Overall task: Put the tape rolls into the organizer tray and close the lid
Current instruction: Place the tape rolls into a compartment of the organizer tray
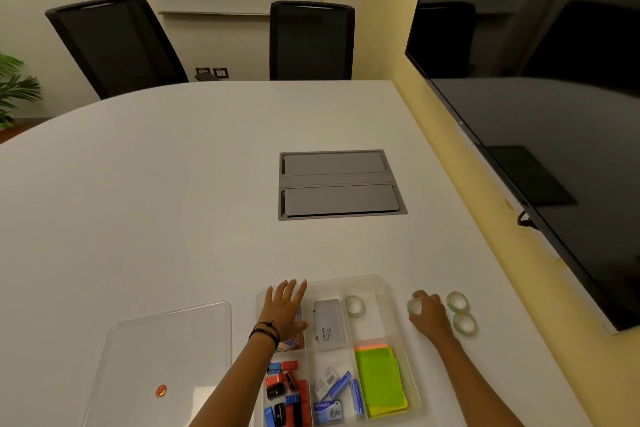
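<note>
A clear plastic organizer tray (384, 282) sits at the table's near edge. One pale green tape roll (354, 305) lies in its far right compartment. My right hand (429, 317) is just right of the tray, closed on another tape roll (413, 307) resting on the table. Two more tape rolls (457, 301) (465, 323) lie on the table to the right of that hand. My left hand (284, 308) rests flat, fingers spread, on the tray's far left corner. The clear lid (166, 354) lies flat on the table, left of the tray.
Other tray compartments hold a grey case (329, 320), green and yellow sticky notes (379, 381), staple boxes and red, black and blue small items. A grey cable hatch (341, 184) is set in the table's middle. A large dark screen (540, 97) hangs at right; two chairs stand beyond the table.
</note>
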A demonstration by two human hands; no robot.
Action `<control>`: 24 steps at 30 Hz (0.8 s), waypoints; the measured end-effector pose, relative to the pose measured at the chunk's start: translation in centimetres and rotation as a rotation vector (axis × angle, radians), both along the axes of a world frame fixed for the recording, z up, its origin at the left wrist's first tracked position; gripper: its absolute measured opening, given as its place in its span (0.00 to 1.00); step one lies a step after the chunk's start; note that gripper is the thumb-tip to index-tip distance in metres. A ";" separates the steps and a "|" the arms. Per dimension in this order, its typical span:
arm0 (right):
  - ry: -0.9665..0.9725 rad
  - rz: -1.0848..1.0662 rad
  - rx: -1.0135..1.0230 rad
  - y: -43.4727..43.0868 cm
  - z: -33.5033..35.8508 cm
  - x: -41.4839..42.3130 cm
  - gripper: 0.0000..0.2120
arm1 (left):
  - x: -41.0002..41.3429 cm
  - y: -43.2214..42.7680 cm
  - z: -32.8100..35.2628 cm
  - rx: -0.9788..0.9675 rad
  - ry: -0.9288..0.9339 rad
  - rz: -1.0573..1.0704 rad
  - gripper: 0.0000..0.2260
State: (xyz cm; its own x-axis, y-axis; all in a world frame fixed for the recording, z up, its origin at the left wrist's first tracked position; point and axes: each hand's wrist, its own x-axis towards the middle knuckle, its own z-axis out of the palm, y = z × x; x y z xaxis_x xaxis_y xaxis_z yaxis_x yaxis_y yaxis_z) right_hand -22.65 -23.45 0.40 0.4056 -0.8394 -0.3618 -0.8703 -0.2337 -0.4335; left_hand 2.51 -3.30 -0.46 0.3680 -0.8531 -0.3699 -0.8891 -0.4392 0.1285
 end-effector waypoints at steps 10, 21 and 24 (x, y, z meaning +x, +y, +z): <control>-0.411 0.144 0.069 0.3 3.6 5.1 0.19 | 0.0 0.0 -0.1 -0.029 0.050 0.023 0.38; 0.099 0.641 0.029 2.5 1.3 6.5 0.22 | 0.0 0.3 -0.2 -0.058 0.060 0.036 0.38; 0.192 0.696 -0.044 2.5 0.9 6.9 0.20 | 0.0 0.3 -0.1 -0.061 0.066 0.038 0.38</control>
State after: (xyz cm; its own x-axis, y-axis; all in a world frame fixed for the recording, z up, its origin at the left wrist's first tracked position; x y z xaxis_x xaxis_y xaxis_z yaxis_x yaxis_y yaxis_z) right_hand -15.72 -20.93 1.31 0.7844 -0.4247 -0.4521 -0.5728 -0.7755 -0.2655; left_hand 2.50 -2.95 -0.61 0.3769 -0.8608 -0.3420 -0.8607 -0.4619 0.2140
